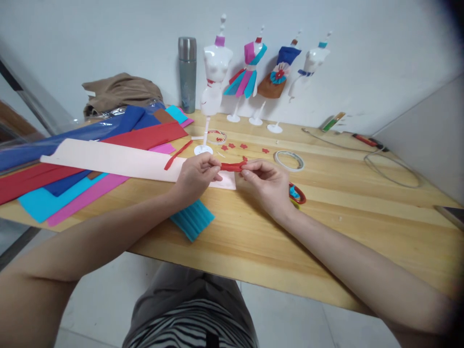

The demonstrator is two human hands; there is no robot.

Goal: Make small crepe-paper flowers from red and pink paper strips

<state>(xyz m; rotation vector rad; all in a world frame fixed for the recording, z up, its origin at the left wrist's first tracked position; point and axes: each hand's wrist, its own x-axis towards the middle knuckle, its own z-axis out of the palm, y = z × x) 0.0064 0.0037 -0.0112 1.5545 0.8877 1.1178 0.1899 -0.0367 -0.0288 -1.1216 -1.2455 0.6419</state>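
A narrow red crepe paper strip is stretched between my two hands over the table. My left hand pinches its left end, and my right hand pinches the other. Under the left hand lies a long pale pink paper sheet, with another thin red strip across it. A pleated teal paper piece rests below my left wrist. Just behind the hands stands a white mini mannequin with a pink neck band and a red waist band. Scissors are partly hidden by my right hand.
Several red paper flowers and a tape roll lie beyond my hands. Dressed mannequins line the wall beside a thermos. Coloured paper sheets pile up at left. A cable runs along the right.
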